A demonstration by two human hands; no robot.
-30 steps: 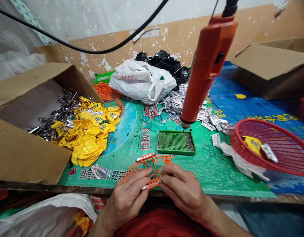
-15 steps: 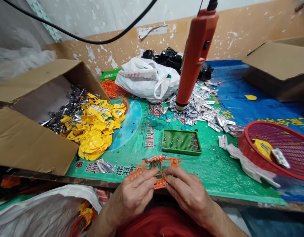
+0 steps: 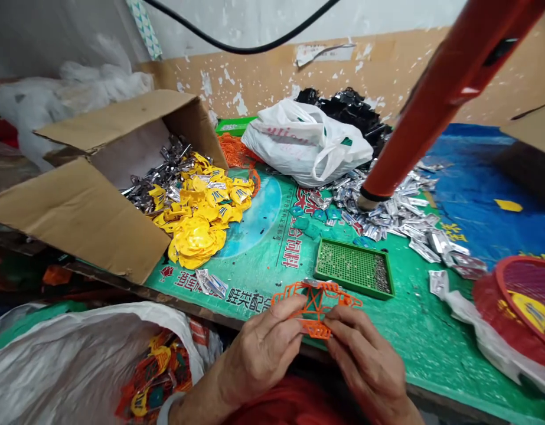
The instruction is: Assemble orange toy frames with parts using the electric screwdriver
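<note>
Cardboard box [image 3: 77, 206] lies open at far left, yellow parts [image 3: 196, 239] spilling from it onto the tabletop [image 3: 431, 342]. Nearer, the left hand [image 3: 266, 339] has thumb and fingers pinched on the left part of an orange frame [image 3: 316, 327], held up over the near edge. I'd say the thin ribs want a light, steady grip: keep the left side firm, work with the right fingertips close to the joint, and don't twist the lattice. Its long axis runs roughly left to right, a slatted panel on the near side; which end is the front, I can't tell from here. The right hand [image 3: 369, 348], fingers nearly closed, pinches the frame's near right side; any small piece there is hidden. Beyond sits a green tray [image 3: 354, 288], then a hanging red tool [image 3: 429, 118], and a red basket [image 3: 493, 302] at right.
</note>
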